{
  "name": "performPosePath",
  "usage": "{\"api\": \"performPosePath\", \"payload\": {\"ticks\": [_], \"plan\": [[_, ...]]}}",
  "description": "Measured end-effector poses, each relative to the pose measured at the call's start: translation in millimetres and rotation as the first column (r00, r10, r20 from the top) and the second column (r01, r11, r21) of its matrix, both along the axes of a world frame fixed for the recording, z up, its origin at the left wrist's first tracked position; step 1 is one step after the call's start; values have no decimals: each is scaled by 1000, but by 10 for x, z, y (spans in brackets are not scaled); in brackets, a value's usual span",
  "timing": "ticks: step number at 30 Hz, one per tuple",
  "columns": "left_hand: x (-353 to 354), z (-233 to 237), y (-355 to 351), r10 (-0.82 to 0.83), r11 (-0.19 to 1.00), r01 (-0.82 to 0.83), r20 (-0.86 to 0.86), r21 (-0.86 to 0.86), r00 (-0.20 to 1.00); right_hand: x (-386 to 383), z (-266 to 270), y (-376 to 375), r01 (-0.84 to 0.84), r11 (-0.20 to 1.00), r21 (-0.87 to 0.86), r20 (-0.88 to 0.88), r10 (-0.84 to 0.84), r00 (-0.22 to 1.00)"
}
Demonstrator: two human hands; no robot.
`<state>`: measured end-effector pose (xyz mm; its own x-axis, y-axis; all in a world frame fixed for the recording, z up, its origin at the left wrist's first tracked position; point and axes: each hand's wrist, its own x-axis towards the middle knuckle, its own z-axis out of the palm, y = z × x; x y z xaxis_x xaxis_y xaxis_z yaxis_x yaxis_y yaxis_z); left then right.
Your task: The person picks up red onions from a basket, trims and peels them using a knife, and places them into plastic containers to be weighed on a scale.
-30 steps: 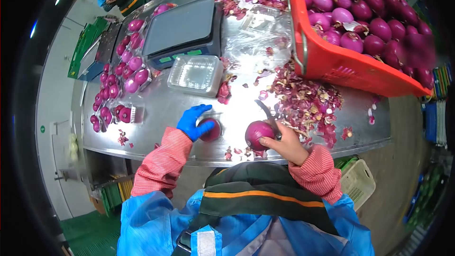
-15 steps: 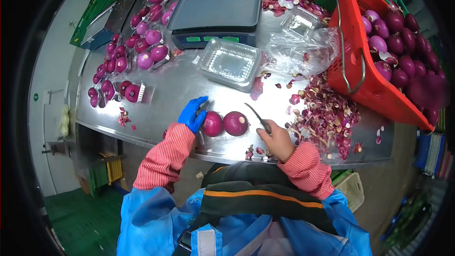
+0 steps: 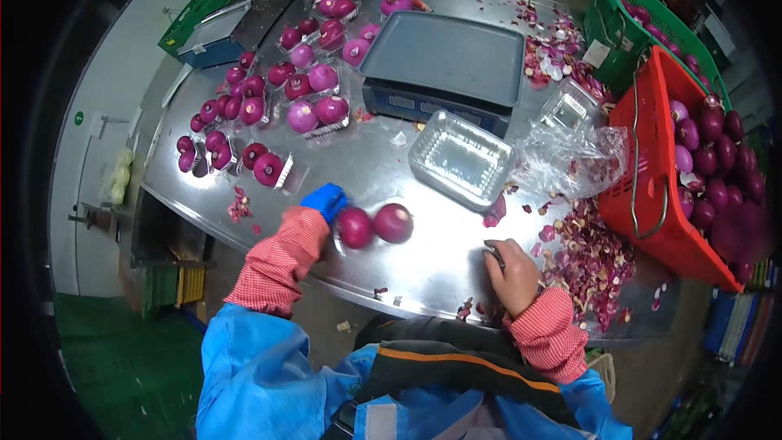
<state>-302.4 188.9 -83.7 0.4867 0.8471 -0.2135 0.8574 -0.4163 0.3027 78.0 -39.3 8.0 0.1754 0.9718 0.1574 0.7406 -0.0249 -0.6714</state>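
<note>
Head view. Left hand (image 3: 326, 200), blue rubber glove, lies against the left of two peeled onions (image 3: 355, 227); whether it grips cannot be told. Both onions are round, glossy, purple, touching each other at frame centre on the bare steel table (image 3: 423, 265). Right hand (image 3: 513, 275), bare, is clenched on a knife (image 3: 494, 253) at lower right; only a dark stub shows. Clear ribbed plastic tray (image 3: 462, 159) above. Flat grey scale (image 3: 444, 61) beyond. Papery skin heap (image 3: 590, 257) and red mesh basket (image 3: 652, 195) at right.
</note>
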Motion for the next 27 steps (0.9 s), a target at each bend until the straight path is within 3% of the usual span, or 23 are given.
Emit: {"api": "performPosePath", "payload": {"ticks": [2,3,5,7,8,14,18,22,24,27], "plan": [[-287,166,478,32,999,-25,-263,29,964,5,67,274,-52,998,41,185,43,982],[-381,216,715,235,970,-236,-469,59,851,-41,145,437,-58,996,70,269,38,962],[-554,511,777,464,866,-383,-236,321,854,-123,233,726,-78,995,61,421,45,906],[-549,663,749,465,788,-389,-46,477,884,-118,-28,955,-120,993,16,564,91,820],[-505,701,718,442,741,-396,49,542,896,-94,-111,1021,-132,991,-15,630,112,768],[-41,714,434,94,820,-200,218,537,971,-37,-89,1122,-123,991,49,491,83,867],[325,951,271,32,867,-136,219,480,975,-26,104,1075,-78,997,22,409,63,910],[614,1107,245,-74,902,-80,333,425,940,61,99,1032,-180,969,167,512,71,856],[774,1140,235,-78,933,-81,416,349,906,107,148,959,-174,955,241,476,40,879],[1022,938,226,164,986,-86,738,-143,654,161,249,879,-162,939,305,409,24,912]]}}
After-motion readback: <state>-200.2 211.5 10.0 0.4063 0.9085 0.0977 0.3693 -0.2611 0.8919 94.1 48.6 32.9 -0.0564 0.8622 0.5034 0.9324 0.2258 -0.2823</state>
